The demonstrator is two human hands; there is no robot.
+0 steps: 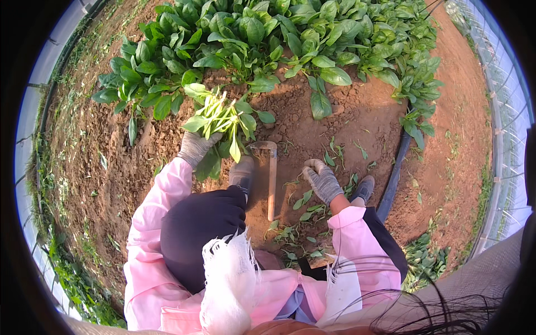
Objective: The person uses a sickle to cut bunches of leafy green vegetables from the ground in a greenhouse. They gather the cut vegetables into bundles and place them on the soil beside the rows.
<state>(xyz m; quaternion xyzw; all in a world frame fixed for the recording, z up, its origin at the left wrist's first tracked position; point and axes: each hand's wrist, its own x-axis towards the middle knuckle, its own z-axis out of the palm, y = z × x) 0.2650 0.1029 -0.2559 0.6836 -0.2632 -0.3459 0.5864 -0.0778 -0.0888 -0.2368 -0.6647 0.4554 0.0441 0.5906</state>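
My left hand, in a grey knit glove, grips a bunch of spinach. Its pale stems and root ends face up, and broad leaves hang below the hand. My right hand, gloved alike, hovers over the soil with its fingers curled; nothing plainly shows in it, but the palm side is hidden. Between the hands lies a hand hoe or sickle with a straight wooden handle and a short metal blade turned left. The blade lies near the toe of my left shoe.
Dense growing spinach fills the ground ahead. Loose leaves litter the soil around my right shoe. A black hose runs along the right, and a pile of cut greens lies lower right. Plastic greenhouse walls flank both sides.
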